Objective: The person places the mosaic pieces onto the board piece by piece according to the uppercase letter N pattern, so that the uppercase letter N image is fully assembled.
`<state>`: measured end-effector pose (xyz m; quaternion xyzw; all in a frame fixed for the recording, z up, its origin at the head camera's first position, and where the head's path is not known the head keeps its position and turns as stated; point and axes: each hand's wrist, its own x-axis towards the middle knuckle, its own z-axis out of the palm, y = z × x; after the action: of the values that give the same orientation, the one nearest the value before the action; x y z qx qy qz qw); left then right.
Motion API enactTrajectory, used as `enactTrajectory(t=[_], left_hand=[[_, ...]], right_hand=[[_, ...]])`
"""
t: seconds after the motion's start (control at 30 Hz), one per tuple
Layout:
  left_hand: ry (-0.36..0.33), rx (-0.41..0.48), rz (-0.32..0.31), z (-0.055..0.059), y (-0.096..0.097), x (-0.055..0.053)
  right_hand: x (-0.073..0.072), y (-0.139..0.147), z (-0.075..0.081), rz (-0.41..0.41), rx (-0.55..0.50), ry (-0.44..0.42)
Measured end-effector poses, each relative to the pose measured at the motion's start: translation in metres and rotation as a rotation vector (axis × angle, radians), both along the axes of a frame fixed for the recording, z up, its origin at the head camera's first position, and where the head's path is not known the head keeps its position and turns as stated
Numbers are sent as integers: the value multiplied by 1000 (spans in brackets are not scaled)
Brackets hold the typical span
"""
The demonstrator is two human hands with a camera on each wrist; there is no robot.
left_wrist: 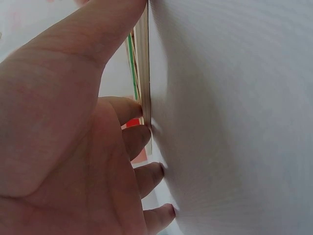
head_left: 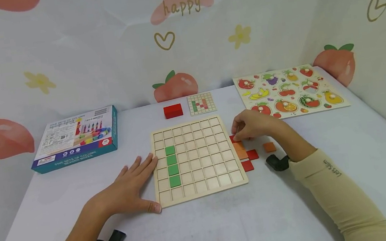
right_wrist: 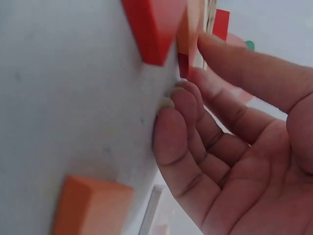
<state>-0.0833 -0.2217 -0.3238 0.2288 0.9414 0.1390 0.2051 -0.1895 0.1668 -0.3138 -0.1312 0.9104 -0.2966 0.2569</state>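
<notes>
A wooden grid board point(head_left: 201, 191) lies on the table, with a column of several green tiles point(head_left: 171, 160) in its left part. My left hand point(head_left: 129, 188) is spread at the board's left edge, fingertips and thumb against the rim. At the board's right edge, my right hand point(head_left: 253, 124) pinches a red tile point(right_wrist: 183, 66) between thumb and index finger; its fingertips partly cover the tile. Just below that hand lie orange tiles point(head_left: 241, 154) along the rim and two more red tiles point(head_left: 247, 166). A single orange tile point(head_left: 269, 147) sits farther right.
Behind the board are a red block point(head_left: 173, 111) and a small pattern card point(head_left: 202, 104) with a coloured grid. A fruit puzzle board point(head_left: 298, 112) lies at the back right. On the left is a flat boxed toy point(head_left: 76, 139). A printed cloth hangs behind the table.
</notes>
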Motion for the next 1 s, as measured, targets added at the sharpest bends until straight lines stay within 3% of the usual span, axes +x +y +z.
enactTrajectory(t=[0.33, 0.63, 1.0], left_hand=[[2, 16, -2, 1, 0, 1], [3, 16, 0, -1, 0, 1], [0, 18, 2, 0, -1, 1]], right_hand=[[1, -1, 0, 28, 26, 7], [1, 1, 2, 36, -30, 15], [-1, 6, 7, -54, -168, -37]])
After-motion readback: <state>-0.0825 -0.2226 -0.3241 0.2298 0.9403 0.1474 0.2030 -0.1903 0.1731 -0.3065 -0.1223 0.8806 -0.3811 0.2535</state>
